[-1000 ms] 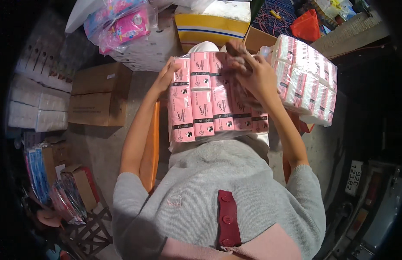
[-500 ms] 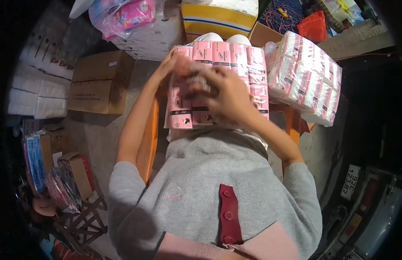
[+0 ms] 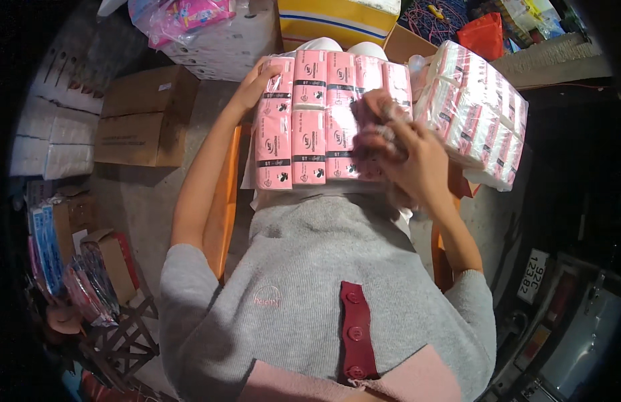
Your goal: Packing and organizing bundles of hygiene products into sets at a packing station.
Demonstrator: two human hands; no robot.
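Observation:
A bundle of pink tissue packs (image 3: pixel 309 137), set side by side in rows under clear film, lies on my lap. My left hand (image 3: pixel 255 86) grips its far left corner, with fingers bent over the edge onto the top. Over the right side of the bundle, my right hand (image 3: pixel 411 151) is smeared by motion. A greyish blur shows at its fingers, and I cannot make out whether it holds anything. Part of the bundle's right side is hidden under that hand. Close by on the right stands another film-wrapped bundle of tissue packs (image 3: pixel 481 110).
Orange chair arms (image 3: pixel 224 208) flank me. To the left stand a brown cardboard box (image 3: pixel 139 114) and white wrapped packs (image 3: pixel 66 151). Ahead are a yellow and white box (image 3: pixel 337 20) and a clear bag with pink packages (image 3: pixel 196 15). A red bag (image 3: pixel 481 37) lies at the far right.
My right hand has swept right across the bundle, uncovering the packs in the middle and on the left. My left hand stays at the far left corner.

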